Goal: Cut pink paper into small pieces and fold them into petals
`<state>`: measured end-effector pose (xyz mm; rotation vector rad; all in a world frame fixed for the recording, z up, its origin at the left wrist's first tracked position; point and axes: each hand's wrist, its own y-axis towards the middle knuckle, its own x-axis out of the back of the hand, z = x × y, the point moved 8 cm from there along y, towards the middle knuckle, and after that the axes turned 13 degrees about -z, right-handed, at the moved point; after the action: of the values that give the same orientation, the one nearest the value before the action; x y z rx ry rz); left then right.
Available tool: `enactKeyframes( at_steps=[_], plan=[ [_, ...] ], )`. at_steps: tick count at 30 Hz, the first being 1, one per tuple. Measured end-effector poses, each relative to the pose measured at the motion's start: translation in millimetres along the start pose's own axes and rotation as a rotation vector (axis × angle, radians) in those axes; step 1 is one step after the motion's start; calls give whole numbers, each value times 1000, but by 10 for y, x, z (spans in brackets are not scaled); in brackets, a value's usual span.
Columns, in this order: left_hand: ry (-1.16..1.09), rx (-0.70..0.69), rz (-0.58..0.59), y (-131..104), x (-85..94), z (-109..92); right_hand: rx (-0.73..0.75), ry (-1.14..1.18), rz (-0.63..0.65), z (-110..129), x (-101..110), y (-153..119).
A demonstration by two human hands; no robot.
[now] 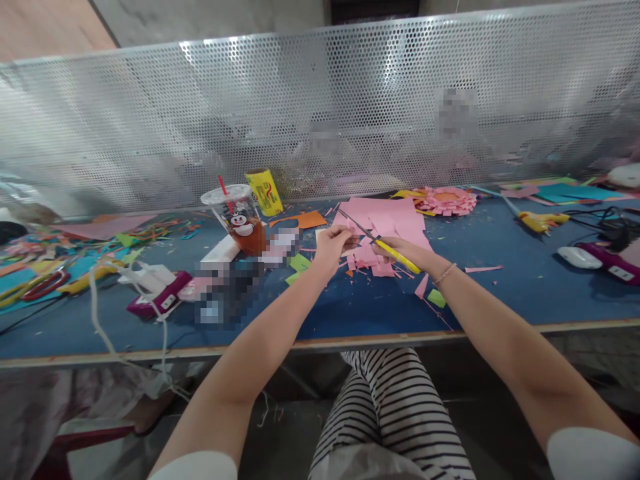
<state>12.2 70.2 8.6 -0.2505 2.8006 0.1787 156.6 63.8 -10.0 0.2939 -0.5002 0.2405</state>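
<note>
Yellow-handled scissors (399,255) are in my right hand (407,250), their blades pointing up and left over the pink paper. My left hand (336,243) is closed, fingertips pinched by a small pink piece near the blades. Below and behind both hands lie pink paper sheets (403,217) with cut strips and scraps. A pink paper rosette with an orange centre (445,200) rests behind them to the right. Green scraps (299,263) lie left of my left hand.
A cup with a red straw (243,223) and a yellow box (265,192) stand left. Purple power strips (160,297) with white cables lie on both sides. A yellow glue gun (540,221) is at right. Perforated metal screen (300,107) behind; paper scraps far left.
</note>
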Motion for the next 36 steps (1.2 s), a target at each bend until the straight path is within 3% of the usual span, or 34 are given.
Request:
enactKeyframes(
  at_steps=[5, 19, 29, 36],
  plan=[
    [-7, 20, 11, -17, -8, -6, -66, 2, 12, -37, -46, 25],
    [-91, 114, 24, -8, -8, 19, -106, -222, -77, 155, -14, -85],
    [-21, 162, 73, -47, -60, 82, -150, 111, 47, 0, -122, -105],
    [-29, 166, 101, -59, -85, 87, -194, 12, 4, 97, -68, -122]
  ],
)
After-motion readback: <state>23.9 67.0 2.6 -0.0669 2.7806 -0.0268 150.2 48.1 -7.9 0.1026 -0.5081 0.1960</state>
